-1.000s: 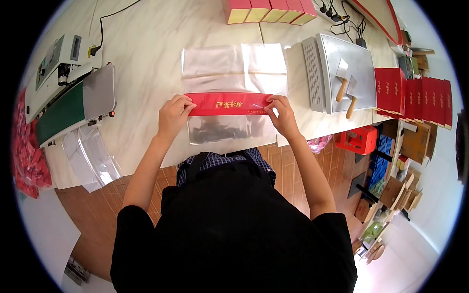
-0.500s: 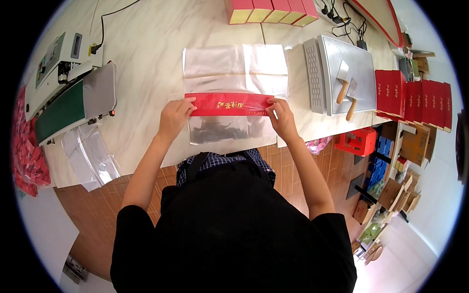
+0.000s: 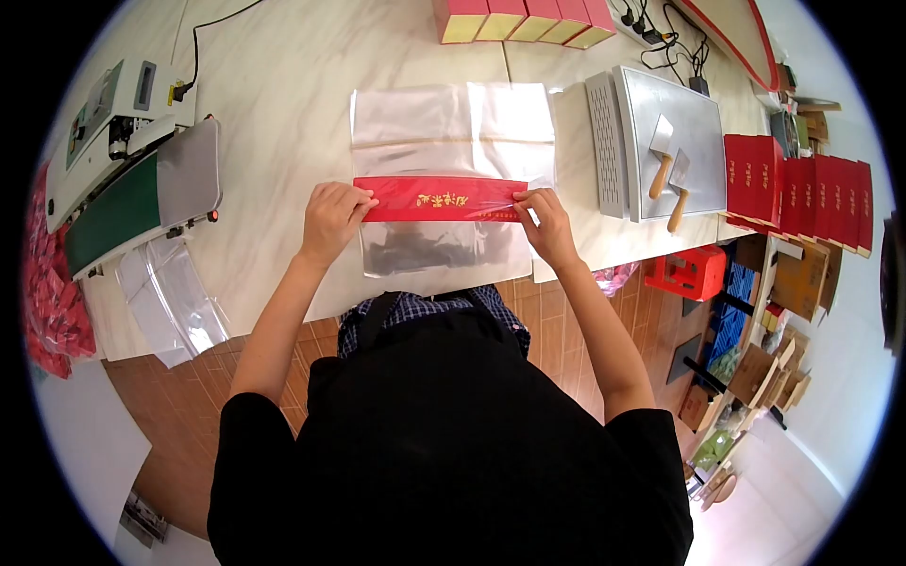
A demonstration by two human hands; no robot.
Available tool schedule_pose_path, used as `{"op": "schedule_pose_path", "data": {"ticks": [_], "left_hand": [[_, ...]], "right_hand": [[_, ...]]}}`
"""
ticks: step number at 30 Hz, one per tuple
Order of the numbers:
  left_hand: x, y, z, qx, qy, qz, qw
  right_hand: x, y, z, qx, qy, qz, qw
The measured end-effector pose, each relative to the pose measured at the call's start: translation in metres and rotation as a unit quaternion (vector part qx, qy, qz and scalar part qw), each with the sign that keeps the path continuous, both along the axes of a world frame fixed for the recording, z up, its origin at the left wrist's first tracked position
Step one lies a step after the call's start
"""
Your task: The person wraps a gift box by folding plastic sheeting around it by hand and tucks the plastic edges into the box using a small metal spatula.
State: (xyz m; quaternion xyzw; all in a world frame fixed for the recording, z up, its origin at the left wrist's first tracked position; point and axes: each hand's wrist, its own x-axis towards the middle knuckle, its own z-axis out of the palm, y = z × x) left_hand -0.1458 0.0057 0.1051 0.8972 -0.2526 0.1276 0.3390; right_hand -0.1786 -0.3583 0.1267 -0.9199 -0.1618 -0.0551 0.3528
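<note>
A long red box (image 3: 444,199) with gold lettering lies across the marble-patterned table, on clear plastic film (image 3: 425,118) spread out above and below it. My left hand (image 3: 332,219) is closed at the box's left end, its thumb and fingertips gripping the edge. At the opposite end, my right hand (image 3: 547,224) pinches the right edge, where the film seems to wrap over the box. Whether the fingers hold the box alone or film as well is hard to make out.
To the left stands a machine with a green belt (image 3: 123,212), beside folded clear bags (image 3: 172,300). At right, two wooden-handled trowels (image 3: 662,156) rest on a metal hot plate (image 3: 706,118). Red boxes (image 3: 524,21) line the far edge; more red boxes (image 3: 755,179) stand right.
My left hand has slid slightly down and outward along the box's left end, so its upper left corner now shows. My right hand and the box have barely moved.
</note>
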Motion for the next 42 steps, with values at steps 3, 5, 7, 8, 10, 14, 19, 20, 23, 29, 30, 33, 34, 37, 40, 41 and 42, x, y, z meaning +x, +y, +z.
{"op": "schedule_pose_path", "data": {"ticks": [3, 5, 7, 8, 10, 14, 19, 20, 23, 29, 30, 33, 34, 37, 40, 41, 42], "left_hand": [[0.000, -0.001, 0.001, -0.002, 0.005, 0.006, 1.000], [0.000, -0.001, 0.003, -0.004, 0.009, 0.007, 1.000], [0.000, -0.002, 0.003, -0.006, 0.012, 0.007, 1.000], [0.000, -0.002, 0.002, -0.006, 0.013, 0.010, 1.000], [0.001, -0.003, 0.002, -0.006, 0.014, 0.012, 1.000], [0.002, -0.004, 0.001, -0.008, 0.011, 0.021, 1.000], [0.001, -0.005, 0.001, -0.011, 0.013, 0.030, 0.999], [0.001, -0.005, 0.001, -0.016, 0.026, 0.034, 0.999], [0.000, -0.006, 0.001, -0.024, 0.038, 0.040, 0.998], [-0.001, -0.007, 0.002, -0.026, 0.035, 0.050, 0.998], [-0.001, -0.008, 0.002, -0.026, 0.026, 0.047, 0.998], [-0.001, -0.007, 0.002, -0.032, 0.049, 0.046, 0.997], [0.000, -0.008, 0.003, -0.032, 0.049, 0.045, 0.997], [-0.001, -0.008, 0.004, -0.025, 0.027, 0.050, 0.998], [-0.003, -0.009, 0.001, -0.030, 0.029, 0.055, 0.998], [-0.003, -0.009, 0.000, -0.025, 0.033, 0.060, 0.997], [-0.004, -0.010, -0.001, -0.020, 0.037, 0.065, 0.997]], "right_hand": [[0.001, 0.002, 0.000, 0.006, -0.001, -0.007, 1.000], [0.001, 0.003, 0.000, 0.009, -0.001, -0.012, 1.000], [0.001, 0.004, 0.000, 0.007, 0.002, -0.020, 1.000], [0.001, 0.004, 0.000, 0.007, 0.002, -0.020, 1.000], [0.002, 0.006, 0.001, 0.002, -0.001, -0.024, 1.000], [0.002, 0.008, 0.001, 0.005, -0.002, -0.030, 1.000], [0.000, 0.010, -0.001, -0.001, -0.008, -0.040, 0.999], [0.000, 0.010, 0.000, -0.002, -0.008, -0.040, 0.999], [0.000, 0.007, -0.004, -0.005, -0.009, -0.033, 0.999], [-0.008, 0.027, -0.004, -0.109, -0.128, -0.139, 0.976], [-0.010, 0.040, -0.004, -0.083, -0.115, -0.097, 0.985], [-0.023, 0.091, -0.002, -0.041, -0.094, 0.015, 0.995], [-0.026, 0.107, -0.006, -0.046, -0.074, 0.037, 0.996], [-0.028, 0.145, -0.009, -0.077, -0.047, 0.049, 0.995], [-0.024, 0.161, -0.008, -0.127, -0.043, 0.030, 0.991], [-0.022, 0.163, -0.008, -0.149, -0.044, 0.021, 0.988], [-0.021, 0.165, -0.008, -0.150, -0.045, 0.021, 0.987]]}}
